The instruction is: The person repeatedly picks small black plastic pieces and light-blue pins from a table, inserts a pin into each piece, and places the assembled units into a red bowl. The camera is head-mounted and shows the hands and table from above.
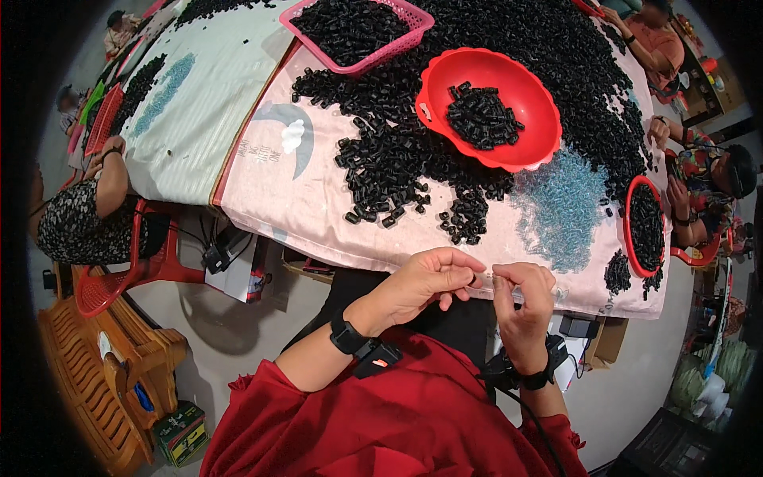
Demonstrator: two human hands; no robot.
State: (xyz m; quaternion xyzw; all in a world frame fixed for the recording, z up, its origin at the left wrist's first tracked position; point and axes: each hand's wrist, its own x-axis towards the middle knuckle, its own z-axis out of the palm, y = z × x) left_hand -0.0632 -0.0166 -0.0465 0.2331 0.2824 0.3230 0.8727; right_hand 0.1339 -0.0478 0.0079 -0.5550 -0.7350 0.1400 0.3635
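Observation:
My left hand (429, 280) and my right hand (524, 292) meet at the near edge of a table covered with a pink cloth (270, 187). Between the fingertips of both hands sits a small black part (475, 281), with a small pale piece at the right fingers. A big heap of small black tube-shaped parts (397, 163) lies just beyond my hands. A red bowl (520, 95) holds more of them. A patch of small blue parts (560, 208) lies to the right.
A pink basket (397, 41) of black parts stands at the far side. A smaller red bowl (632, 230) sits at the right edge. Other people sit at the left (75, 215) and right (707, 179). A red plastic chair (103, 286) and a wooden bench (103, 374) are at lower left.

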